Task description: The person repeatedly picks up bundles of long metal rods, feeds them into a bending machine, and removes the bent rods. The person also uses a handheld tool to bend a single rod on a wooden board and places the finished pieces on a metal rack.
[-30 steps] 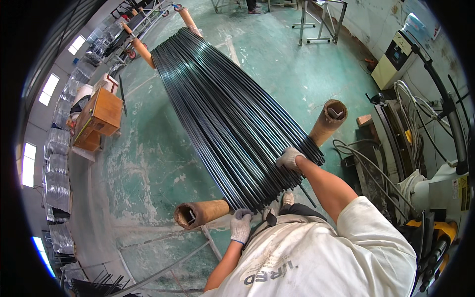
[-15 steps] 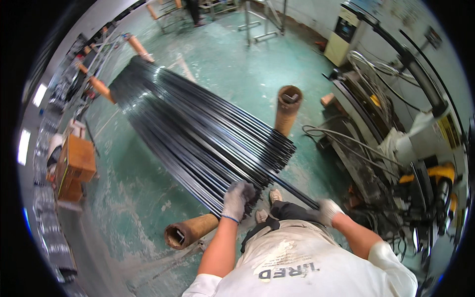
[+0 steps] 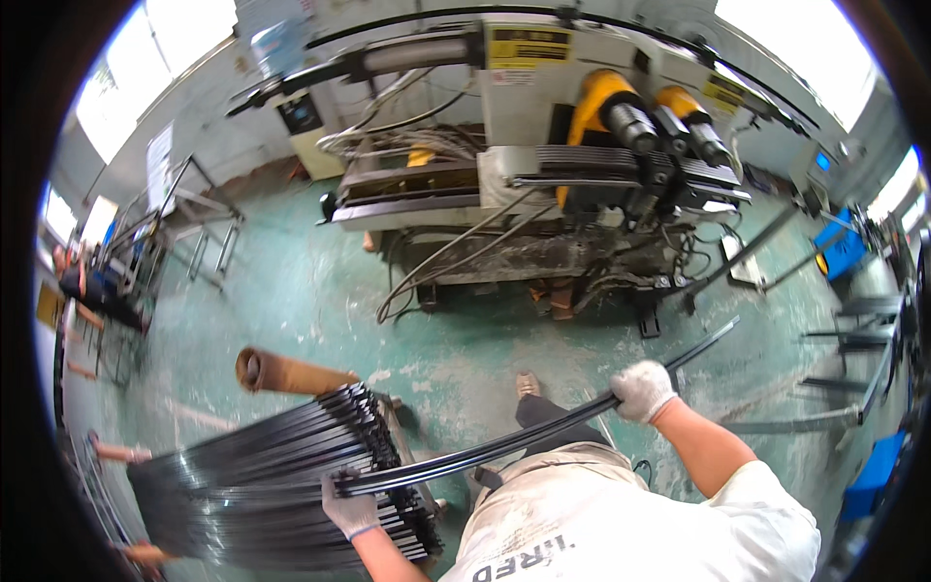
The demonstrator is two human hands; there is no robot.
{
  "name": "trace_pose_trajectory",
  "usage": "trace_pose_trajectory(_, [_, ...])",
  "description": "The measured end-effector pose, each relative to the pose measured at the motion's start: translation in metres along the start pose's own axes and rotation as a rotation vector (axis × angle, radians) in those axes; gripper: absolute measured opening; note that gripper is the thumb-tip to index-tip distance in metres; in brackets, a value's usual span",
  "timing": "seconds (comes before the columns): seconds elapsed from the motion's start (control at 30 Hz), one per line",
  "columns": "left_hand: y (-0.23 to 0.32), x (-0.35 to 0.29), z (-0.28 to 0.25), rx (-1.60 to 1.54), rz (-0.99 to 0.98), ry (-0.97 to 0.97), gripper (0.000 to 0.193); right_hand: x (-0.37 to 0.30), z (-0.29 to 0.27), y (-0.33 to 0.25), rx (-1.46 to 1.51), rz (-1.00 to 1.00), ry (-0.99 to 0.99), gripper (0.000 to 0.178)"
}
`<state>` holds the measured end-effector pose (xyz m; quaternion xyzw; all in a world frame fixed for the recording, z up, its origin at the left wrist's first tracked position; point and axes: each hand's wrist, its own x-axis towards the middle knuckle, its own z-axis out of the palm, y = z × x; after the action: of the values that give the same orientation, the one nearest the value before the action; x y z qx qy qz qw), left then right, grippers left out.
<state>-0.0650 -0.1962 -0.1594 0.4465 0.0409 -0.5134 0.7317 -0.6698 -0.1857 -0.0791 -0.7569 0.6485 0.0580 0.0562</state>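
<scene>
Both hands wear whitish gloves. My right hand is wrapped around a few long, thin black metal tubes, whose far ends stick out past it to the right. Farther left, my left hand is closed around the same tubes by the end of the stack, its fingers partly hidden. Many similar black tubes lie side by side in a wide stack at the lower left, their cut ends facing me. Whether the held tubes still rest on the stack at their left part, I cannot tell.
A brown cylindrical post stands beside the stack. Ahead is a large machine with yellow-and-black parts, cables and hoses. Metal frames stand at the far left, with a person near them. Racks and blue equipment are at the right.
My view has turned right, from the stack toward the machine. The tubes in my right hand now reach well out from the stack, and my left hand has come onto them.
</scene>
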Motion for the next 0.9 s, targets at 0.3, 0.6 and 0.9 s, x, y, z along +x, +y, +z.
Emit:
trace_pose_trajectory(0.3, [0.049, -0.048, 0.236, -0.212, 0.180, -0.497, 0.015, 0.047, -0.014, 0.275, 0.011, 0.504, 0.670, 0.012])
trace_pose_trajectory(0.6, [-0.071, -0.025, 0.430, -0.058, 0.052, -0.770, 0.018, 0.123, -0.065, 0.267, 2.551, 0.341, 1.030, 0.055])
trace_pose_trajectory(0.9, [-0.095, 0.046, 0.520, -0.050, -0.034, -0.791, 0.033, 0.181, -0.121, 0.291, 2.364, 0.731, 1.175, 0.027])
